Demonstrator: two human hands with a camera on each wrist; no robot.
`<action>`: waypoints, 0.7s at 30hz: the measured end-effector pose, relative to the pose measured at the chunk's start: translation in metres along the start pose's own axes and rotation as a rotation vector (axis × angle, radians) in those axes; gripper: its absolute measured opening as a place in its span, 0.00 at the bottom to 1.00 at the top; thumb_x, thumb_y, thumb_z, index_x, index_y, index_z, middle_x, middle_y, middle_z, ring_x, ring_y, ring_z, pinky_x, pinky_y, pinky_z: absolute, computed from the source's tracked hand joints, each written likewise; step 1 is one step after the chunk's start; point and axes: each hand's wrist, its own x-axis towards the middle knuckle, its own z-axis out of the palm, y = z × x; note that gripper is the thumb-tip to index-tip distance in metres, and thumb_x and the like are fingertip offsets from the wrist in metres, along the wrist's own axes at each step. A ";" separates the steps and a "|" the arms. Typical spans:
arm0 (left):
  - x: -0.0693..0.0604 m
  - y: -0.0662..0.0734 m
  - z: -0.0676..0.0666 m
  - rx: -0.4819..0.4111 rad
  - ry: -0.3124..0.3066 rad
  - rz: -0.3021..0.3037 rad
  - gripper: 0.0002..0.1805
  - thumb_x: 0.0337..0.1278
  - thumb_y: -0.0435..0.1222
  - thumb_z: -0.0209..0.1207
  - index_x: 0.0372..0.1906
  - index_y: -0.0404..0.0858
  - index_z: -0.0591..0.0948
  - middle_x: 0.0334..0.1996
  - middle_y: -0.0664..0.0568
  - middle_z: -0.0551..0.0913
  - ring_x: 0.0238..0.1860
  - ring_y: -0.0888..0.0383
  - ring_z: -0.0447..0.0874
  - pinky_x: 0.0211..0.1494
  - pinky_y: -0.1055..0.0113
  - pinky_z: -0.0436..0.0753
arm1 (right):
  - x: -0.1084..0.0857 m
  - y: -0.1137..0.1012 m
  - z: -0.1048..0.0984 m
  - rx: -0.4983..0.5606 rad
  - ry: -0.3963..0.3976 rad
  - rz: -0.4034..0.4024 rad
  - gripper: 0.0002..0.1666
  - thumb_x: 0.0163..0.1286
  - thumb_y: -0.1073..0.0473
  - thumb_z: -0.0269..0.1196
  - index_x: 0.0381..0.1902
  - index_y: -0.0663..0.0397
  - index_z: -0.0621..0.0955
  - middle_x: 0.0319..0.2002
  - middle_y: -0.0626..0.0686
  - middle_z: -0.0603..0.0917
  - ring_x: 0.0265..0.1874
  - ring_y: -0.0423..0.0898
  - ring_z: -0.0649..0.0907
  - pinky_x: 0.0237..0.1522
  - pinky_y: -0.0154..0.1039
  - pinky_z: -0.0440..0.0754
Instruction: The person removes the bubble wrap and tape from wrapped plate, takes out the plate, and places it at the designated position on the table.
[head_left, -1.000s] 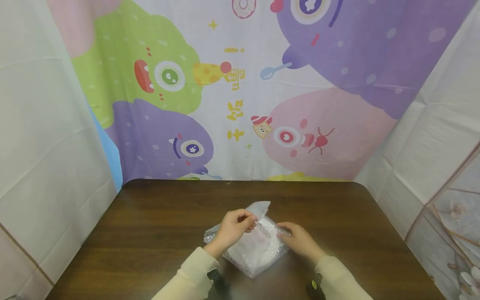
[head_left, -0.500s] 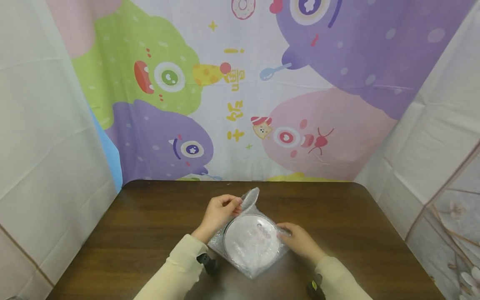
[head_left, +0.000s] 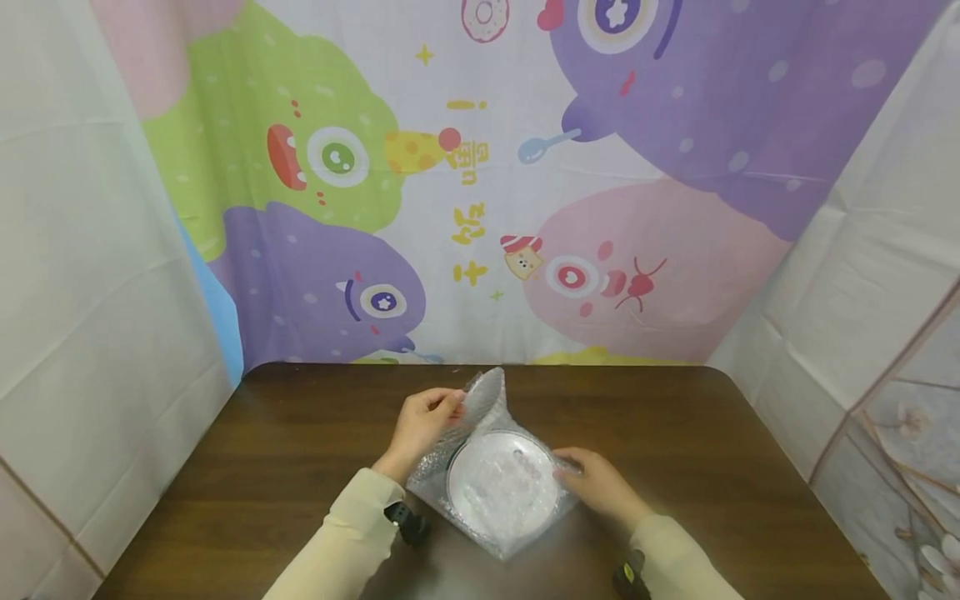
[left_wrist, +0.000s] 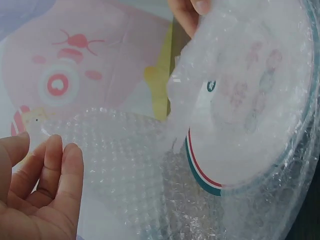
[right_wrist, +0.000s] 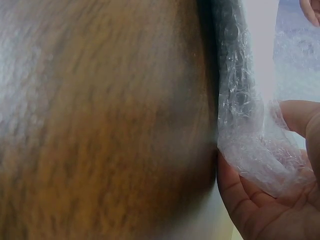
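A round white plate (head_left: 504, 492) lies inside a bubble wrap bag (head_left: 438, 487) on the table. Through the film, the left wrist view shows the plate's red and green rim stripes (left_wrist: 197, 170) and a faint coloured print. My left hand (head_left: 420, 425) pinches the bag's raised flap (head_left: 489, 400) between thumb and fingertips, at the far left of the plate. On the other side, my right hand (head_left: 596, 483) grips the bag's right corner, with the thumb above and fingers beneath, as the right wrist view shows.
The dark wooden table (head_left: 300, 467) reaches back to a hanging cloth (head_left: 465, 325) printed with cartoon monsters. Pale cloth panels (head_left: 97, 275) stand at both sides. A dark wrist camera (head_left: 405, 523) sits on each sleeve.
My left hand has moved left and slightly away from me, drawing the flap back off the plate, so more of the plate shows. The right hand has stayed at its corner.
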 end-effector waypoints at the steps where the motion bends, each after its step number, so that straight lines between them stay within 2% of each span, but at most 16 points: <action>1: 0.000 -0.001 0.000 0.001 0.001 -0.001 0.15 0.65 0.36 0.60 0.43 0.25 0.84 0.32 0.39 0.88 0.35 0.54 0.88 0.44 0.61 0.88 | 0.000 0.000 0.000 0.001 -0.001 0.004 0.21 0.67 0.58 0.63 0.56 0.58 0.81 0.56 0.61 0.83 0.60 0.62 0.78 0.63 0.60 0.74; 10: 0.002 -0.007 -0.002 0.005 0.021 -0.018 0.15 0.66 0.37 0.59 0.45 0.27 0.84 0.36 0.36 0.87 0.40 0.47 0.89 0.49 0.57 0.87 | 0.001 0.000 0.001 0.013 0.003 0.013 0.20 0.67 0.58 0.63 0.56 0.57 0.81 0.56 0.61 0.83 0.60 0.62 0.78 0.63 0.61 0.74; 14: 0.002 -0.009 -0.004 0.022 0.006 0.000 0.16 0.67 0.36 0.58 0.49 0.27 0.83 0.43 0.33 0.86 0.45 0.41 0.88 0.50 0.57 0.87 | 0.001 0.000 0.000 0.007 -0.001 0.006 0.20 0.67 0.57 0.63 0.56 0.58 0.81 0.56 0.61 0.83 0.60 0.62 0.78 0.62 0.61 0.74; 18: 0.000 -0.012 -0.007 0.140 -0.005 0.053 0.19 0.65 0.37 0.60 0.57 0.31 0.80 0.49 0.37 0.85 0.49 0.45 0.85 0.52 0.58 0.85 | 0.001 0.001 0.000 0.002 0.001 0.007 0.20 0.67 0.57 0.64 0.56 0.57 0.81 0.56 0.60 0.83 0.60 0.62 0.78 0.62 0.60 0.74; 21: -0.001 -0.014 -0.010 0.235 -0.015 0.079 0.26 0.64 0.39 0.62 0.64 0.34 0.75 0.53 0.39 0.82 0.52 0.45 0.81 0.54 0.54 0.82 | 0.001 0.001 0.000 0.006 0.003 0.012 0.20 0.67 0.57 0.64 0.56 0.57 0.81 0.56 0.60 0.83 0.60 0.61 0.78 0.62 0.60 0.74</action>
